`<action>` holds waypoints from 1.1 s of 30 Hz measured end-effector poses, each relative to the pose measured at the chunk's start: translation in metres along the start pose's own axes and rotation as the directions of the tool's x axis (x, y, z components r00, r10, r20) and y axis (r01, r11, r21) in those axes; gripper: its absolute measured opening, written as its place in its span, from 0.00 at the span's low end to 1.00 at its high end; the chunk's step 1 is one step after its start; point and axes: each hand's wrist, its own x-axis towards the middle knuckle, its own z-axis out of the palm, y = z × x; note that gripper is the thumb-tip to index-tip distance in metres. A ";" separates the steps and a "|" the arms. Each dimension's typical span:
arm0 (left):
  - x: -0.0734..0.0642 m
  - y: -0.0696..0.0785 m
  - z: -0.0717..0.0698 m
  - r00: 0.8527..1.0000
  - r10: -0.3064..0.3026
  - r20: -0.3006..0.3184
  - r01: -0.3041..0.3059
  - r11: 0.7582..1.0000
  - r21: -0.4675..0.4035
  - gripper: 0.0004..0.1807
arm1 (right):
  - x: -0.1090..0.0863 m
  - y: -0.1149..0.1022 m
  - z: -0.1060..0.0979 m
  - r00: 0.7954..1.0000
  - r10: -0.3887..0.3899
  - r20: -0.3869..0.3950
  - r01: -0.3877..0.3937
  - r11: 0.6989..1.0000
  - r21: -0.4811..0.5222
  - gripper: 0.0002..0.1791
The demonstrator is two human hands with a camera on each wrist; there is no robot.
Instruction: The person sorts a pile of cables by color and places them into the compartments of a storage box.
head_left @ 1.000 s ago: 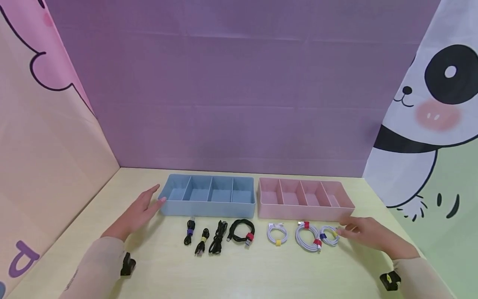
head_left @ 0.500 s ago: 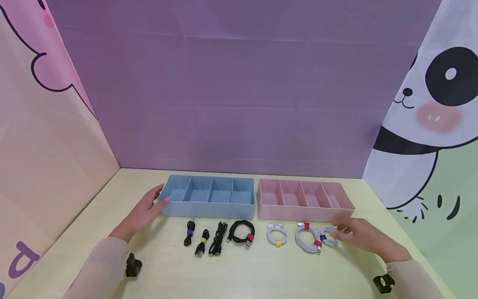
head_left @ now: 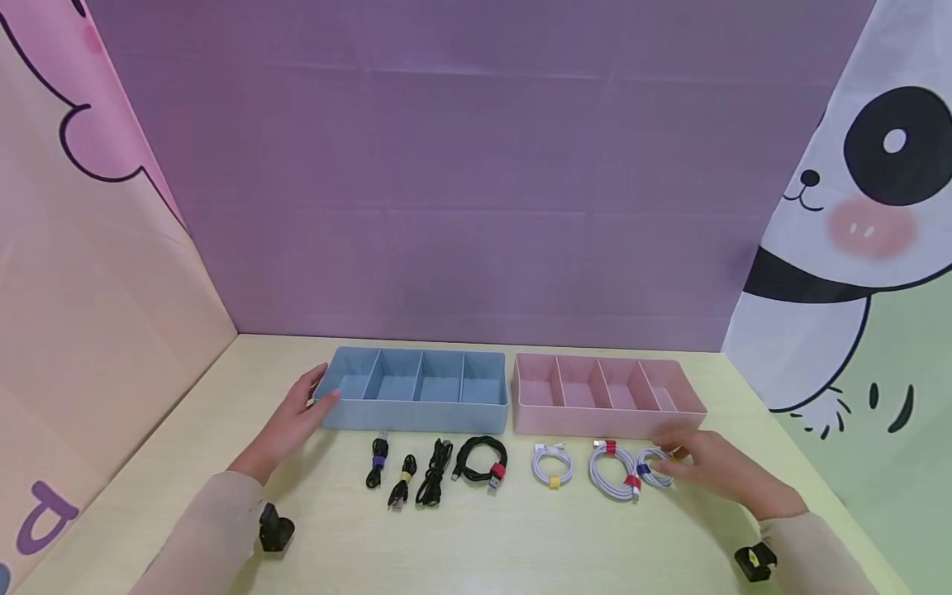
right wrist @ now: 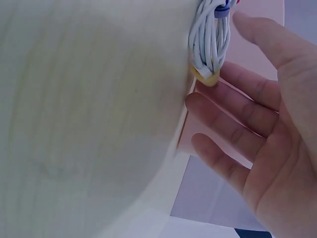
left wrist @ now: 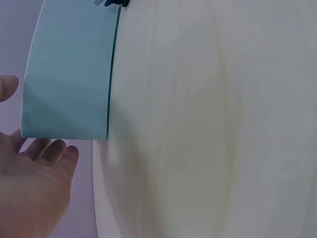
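My left hand (head_left: 290,421) is at the left end of the blue divided box (head_left: 416,416). Its thumb reaches over the near corner of the rim, and in the left wrist view the relaxed fingers (left wrist: 58,153) lie along the box's end wall. My right hand (head_left: 717,467) hovers at the rightmost coiled white cable (head_left: 656,483), which carries a blue and a yellow tie. Seen from the right wrist, thumb and fingers are spread around that cable's end without closing on it, fingertips between it and the pink divided box (head_left: 587,421).
A white cable with red ties (head_left: 613,494) and one with a yellow tie (head_left: 554,482) lie before the pink box. Several bundled black cables, including a looped one with a red tie (head_left: 498,471), line up before the blue box. A purple backdrop (head_left: 476,207) stands behind the table.
My left hand has moved slightly right, up to the blue box's end. The right hand has shifted a little left, over the rightmost white cable. Boxes and cables have stayed put.
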 end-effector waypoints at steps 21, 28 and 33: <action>-0.001 0.000 0.005 0.998 -0.052 0.020 0.051 0.999 0.019 0.44 | 0.008 -0.002 0.007 1.000 0.020 -0.010 -0.020 0.997 -0.080 0.04; -0.002 0.000 0.005 0.999 -0.042 0.021 0.041 0.999 0.022 0.43 | 0.007 0.001 0.008 0.999 0.035 -0.014 -0.036 0.996 -0.084 0.01; -0.001 0.001 0.006 0.999 -0.042 0.024 0.042 0.999 0.023 0.43 | 0.006 0.002 0.006 0.999 0.031 -0.023 -0.033 0.998 -0.054 0.03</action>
